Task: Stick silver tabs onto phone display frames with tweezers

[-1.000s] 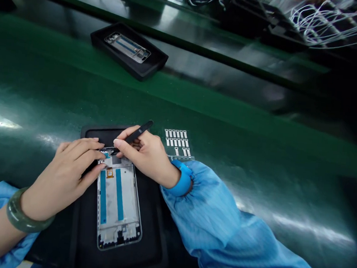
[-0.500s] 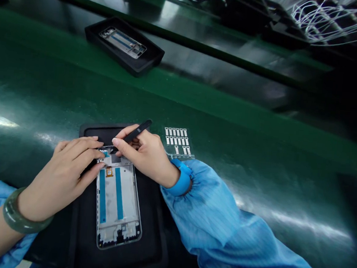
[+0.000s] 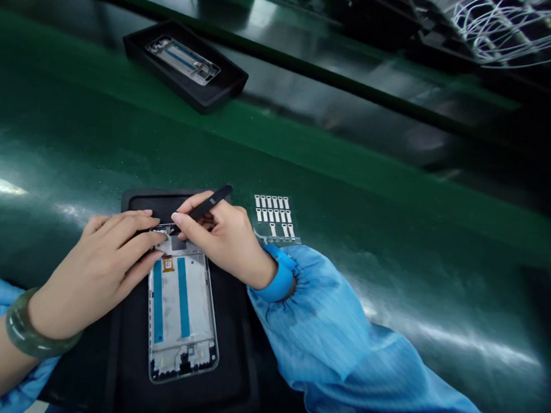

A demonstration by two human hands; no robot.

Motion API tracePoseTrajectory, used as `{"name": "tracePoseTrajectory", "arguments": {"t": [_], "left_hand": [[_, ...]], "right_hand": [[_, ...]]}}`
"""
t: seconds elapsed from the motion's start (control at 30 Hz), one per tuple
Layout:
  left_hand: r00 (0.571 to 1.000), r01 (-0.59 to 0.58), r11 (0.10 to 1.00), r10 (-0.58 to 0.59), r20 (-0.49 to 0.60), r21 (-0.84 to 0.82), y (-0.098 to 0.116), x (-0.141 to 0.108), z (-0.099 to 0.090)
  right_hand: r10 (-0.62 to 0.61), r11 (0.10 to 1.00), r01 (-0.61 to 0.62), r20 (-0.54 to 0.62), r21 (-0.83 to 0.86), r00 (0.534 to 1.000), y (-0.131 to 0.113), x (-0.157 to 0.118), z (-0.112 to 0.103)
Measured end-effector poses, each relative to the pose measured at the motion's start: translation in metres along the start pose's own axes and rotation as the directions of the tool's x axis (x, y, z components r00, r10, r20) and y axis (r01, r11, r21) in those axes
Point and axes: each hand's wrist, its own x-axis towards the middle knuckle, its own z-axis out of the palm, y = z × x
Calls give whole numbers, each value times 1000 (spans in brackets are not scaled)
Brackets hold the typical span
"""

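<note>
A silver phone frame [image 3: 199,309] with two blue adhesive strips and a small orange flex piece [image 3: 169,264] lies in a black tray [image 3: 233,363]. At its upper left edge my left hand [image 3: 111,256] holds it, fingertips over the top corner and thumb beside the flex piece. Dark tweezers [image 3: 212,202] are pinched in my right hand [image 3: 222,234], their handle slanting up to the right. The tweezers' tips are hidden behind my fingers at the frame's top end.
A clear sheet with several small white stickers [image 3: 274,216] lies right of the tray. Farther back, another black tray [image 3: 207,103] carries a similar phone frame [image 3: 185,60] on the green table surface [image 3: 377,196]. White cables [image 3: 493,33] are bundled at the top right.
My left index finger has slid slightly right, covering the small blue patch near the frame's top. The far tray has shifted a little left. My right hand has barely moved.
</note>
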Motion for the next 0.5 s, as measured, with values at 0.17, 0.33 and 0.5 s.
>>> {"name": "tracePoseTrajectory", "arguments": {"t": [0.17,0.33,0.5], "left_hand": [[999,-45,998,46,-18,42,-1,-1,0],[1000,-26,999,26,-10,47,1,-1,0],[1000,0,998,0,5,63,4,-1,0]], "right_hand": [[-27,1000,27,9,15,1000,0,1,-1],[-53,999,53,14,-10,999,-3,3,0],[-30,999,34,-97,41,995,-5,0,2]]}}
